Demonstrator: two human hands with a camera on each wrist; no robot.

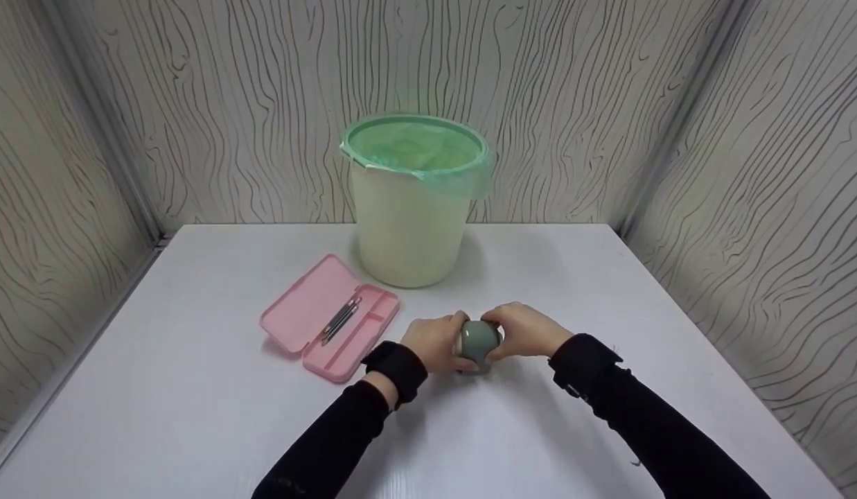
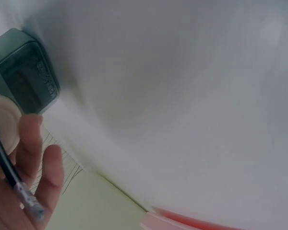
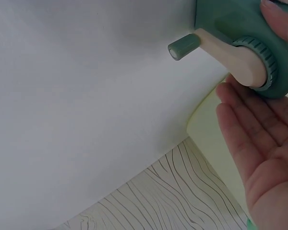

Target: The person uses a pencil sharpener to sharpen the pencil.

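A green crank pencil sharpener (image 1: 480, 341) stands on the white table between both hands. My left hand (image 1: 431, 341) grips its left side, around the cream front disc (image 2: 5, 115). A dark pencil (image 2: 8, 165) sticks out of the hole in that disc, its eraser end passing in front of the palm. Below the disc end is a dark see-through shavings drawer (image 2: 29, 76). From the other side, my right hand (image 1: 528, 331) holds the sharpener's body between thumb and fingers. Beside those fingers is the cream crank (image 3: 230, 60) with its green knob (image 3: 185, 46), untouched.
An open pink pencil case (image 1: 317, 305) lies left of the hands, with several dark pencils (image 1: 341, 320) inside. Behind stands a pale bin (image 1: 411, 229) with a green liner (image 1: 463, 177) over its rim. Wood-patterned panels (image 1: 262, 90) enclose the table.
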